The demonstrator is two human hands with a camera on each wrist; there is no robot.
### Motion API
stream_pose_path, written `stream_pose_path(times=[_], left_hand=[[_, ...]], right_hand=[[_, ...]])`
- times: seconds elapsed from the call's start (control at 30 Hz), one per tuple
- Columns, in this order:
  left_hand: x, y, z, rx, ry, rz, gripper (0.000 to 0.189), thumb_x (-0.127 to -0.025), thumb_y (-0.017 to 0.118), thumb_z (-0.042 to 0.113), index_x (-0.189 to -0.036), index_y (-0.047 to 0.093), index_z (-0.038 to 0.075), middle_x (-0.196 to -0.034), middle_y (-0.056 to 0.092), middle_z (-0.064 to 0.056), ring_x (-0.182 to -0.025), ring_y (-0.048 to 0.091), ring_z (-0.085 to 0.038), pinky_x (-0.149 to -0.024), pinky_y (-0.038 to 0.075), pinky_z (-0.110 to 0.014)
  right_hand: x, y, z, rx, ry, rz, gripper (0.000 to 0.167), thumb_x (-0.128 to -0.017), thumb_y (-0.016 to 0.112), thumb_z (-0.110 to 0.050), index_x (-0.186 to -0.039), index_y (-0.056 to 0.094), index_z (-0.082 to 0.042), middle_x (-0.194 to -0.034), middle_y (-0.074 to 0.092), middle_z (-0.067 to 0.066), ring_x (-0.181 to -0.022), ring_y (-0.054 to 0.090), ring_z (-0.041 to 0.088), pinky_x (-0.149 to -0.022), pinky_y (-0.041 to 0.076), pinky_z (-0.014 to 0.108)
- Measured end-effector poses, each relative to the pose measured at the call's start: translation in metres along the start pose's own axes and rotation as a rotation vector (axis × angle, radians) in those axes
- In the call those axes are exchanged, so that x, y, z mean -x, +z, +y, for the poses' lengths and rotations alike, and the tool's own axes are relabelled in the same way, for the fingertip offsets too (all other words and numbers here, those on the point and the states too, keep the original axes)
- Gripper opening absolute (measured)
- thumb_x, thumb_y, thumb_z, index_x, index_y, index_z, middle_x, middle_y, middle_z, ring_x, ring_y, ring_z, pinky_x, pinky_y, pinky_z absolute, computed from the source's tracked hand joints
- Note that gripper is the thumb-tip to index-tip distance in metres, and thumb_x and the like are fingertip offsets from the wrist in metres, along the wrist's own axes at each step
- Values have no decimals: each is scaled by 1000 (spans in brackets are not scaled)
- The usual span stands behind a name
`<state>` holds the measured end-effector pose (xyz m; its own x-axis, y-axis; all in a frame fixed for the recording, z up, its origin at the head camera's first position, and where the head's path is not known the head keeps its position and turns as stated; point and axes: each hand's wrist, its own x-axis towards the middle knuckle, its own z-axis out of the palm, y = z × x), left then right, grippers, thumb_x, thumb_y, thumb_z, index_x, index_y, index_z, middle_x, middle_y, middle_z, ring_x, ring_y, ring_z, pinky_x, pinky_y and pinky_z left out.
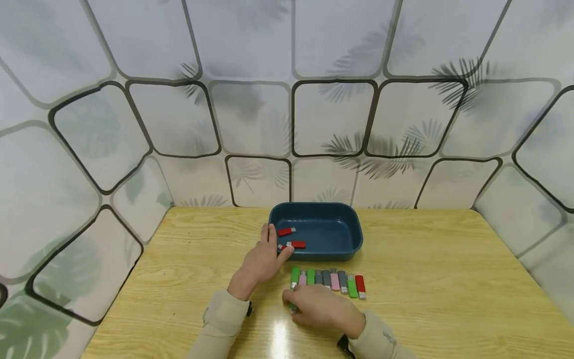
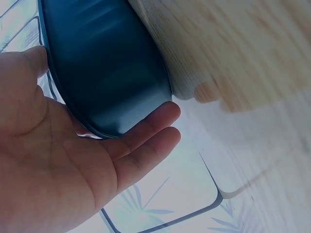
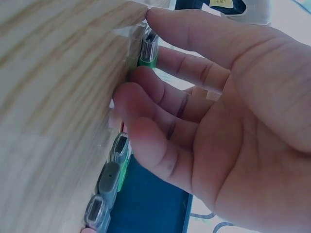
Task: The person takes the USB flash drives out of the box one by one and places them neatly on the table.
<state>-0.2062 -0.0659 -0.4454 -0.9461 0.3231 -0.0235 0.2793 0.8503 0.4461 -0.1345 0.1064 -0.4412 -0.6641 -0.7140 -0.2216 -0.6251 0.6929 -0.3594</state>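
Observation:
My left hand (image 1: 262, 257) rests on the near left corner of a dark blue plastic bin (image 1: 354, 234). In the left wrist view its thumb touches the rim, and two fairly straight fingers (image 2: 146, 160) reach past the wall. Inside the bin lie three red USB flash drives (image 1: 298, 244), at its left end. My right hand (image 1: 320, 304) is low over the table with curled fingers. Between its thumb and forefinger is a green USB flash drive (image 3: 148, 51), metal plug showing, mostly covered in the head view.
A row of several USB flash drives stretches in front of the bin, from a green drive (image 1: 295, 275) at the left through pink and grey ones to a red drive (image 1: 360, 283). Everything sits on a wooden table (image 1: 430, 279), with patterned walls (image 1: 332, 119) behind and beside it.

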Motion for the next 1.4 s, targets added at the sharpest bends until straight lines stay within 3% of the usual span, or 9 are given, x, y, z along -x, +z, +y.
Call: stream_pose_path(times=[0.13,0.27,0.47,0.6,0.77,0.97,1.07,1.2,1.4], left_hand=[[-2,-1,-2,-4,7,9,89,-102,43,56,-155,12,-8,-161,9,-29,-109,62,-45,-58,50,-35],[-2,0,-2,-2,-2,-7,89,-102,44,56,-155,11,-7,-162,8,-29,-105,64,-43,-55,48,-32],[1,-1,0,13,10,-2,88,-102,44,55,-155,12,-7,-162,7,-28,-94,66,-41,-47,40,-29],[3,-2,0,11,-2,5,89,-101,44,56,-155,13,-8,-162,9,-29,-100,65,-42,-49,44,-31],[3,-1,-1,-3,-5,16,89,-101,46,56,-154,16,-10,-160,12,-30,-106,63,-44,-65,54,-39],[-1,1,0,-6,4,8,88,-102,45,55,-154,14,-9,-160,11,-30,-111,61,-45,-67,55,-41],[-2,1,0,-12,7,4,88,-102,43,56,-155,14,-9,-161,11,-30,-114,60,-44,-70,56,-41],[-2,2,0,-6,6,7,89,-102,43,56,-154,15,-9,-160,11,-31,-112,61,-43,-69,55,-41],[0,1,0,-2,32,31,87,-102,46,52,-152,18,-13,-157,15,-35,-103,64,-44,-67,55,-42]], right_hand=[[-1,-1,1,-4,4,-1,17,-91,72,-19,-106,63,-20,-75,52,-12,-63,48,3,-58,43,20],[-1,-1,1,-14,5,-15,21,-90,73,-19,-108,63,-20,-74,51,-12,-62,47,4,-57,43,20],[2,-7,3,-87,-5,23,26,-92,71,-22,-116,62,-20,-91,60,-11,-69,50,1,-63,46,21],[5,-19,5,-183,-12,112,24,-96,67,-25,-118,63,-16,-94,60,-10,-73,52,0,-67,48,21],[14,-34,13,-237,-13,272,17,-99,63,-22,-114,64,-13,-90,58,-10,-69,52,0,-63,47,20],[20,-50,28,-181,20,494,12,-97,64,-16,-109,64,-14,-97,62,-6,-78,58,6,-66,49,23],[15,-57,32,-128,64,561,13,-96,65,-16,-109,65,-14,-97,62,-6,-74,56,6,-62,47,23],[-3,-65,39,-46,153,567,15,-96,65,-18,-110,65,-12,-98,61,-3,-70,55,9,-59,45,24],[-35,-74,51,36,261,459,12,-97,61,-15,-107,67,-11,-95,59,3,-68,53,14,-59,47,33]])
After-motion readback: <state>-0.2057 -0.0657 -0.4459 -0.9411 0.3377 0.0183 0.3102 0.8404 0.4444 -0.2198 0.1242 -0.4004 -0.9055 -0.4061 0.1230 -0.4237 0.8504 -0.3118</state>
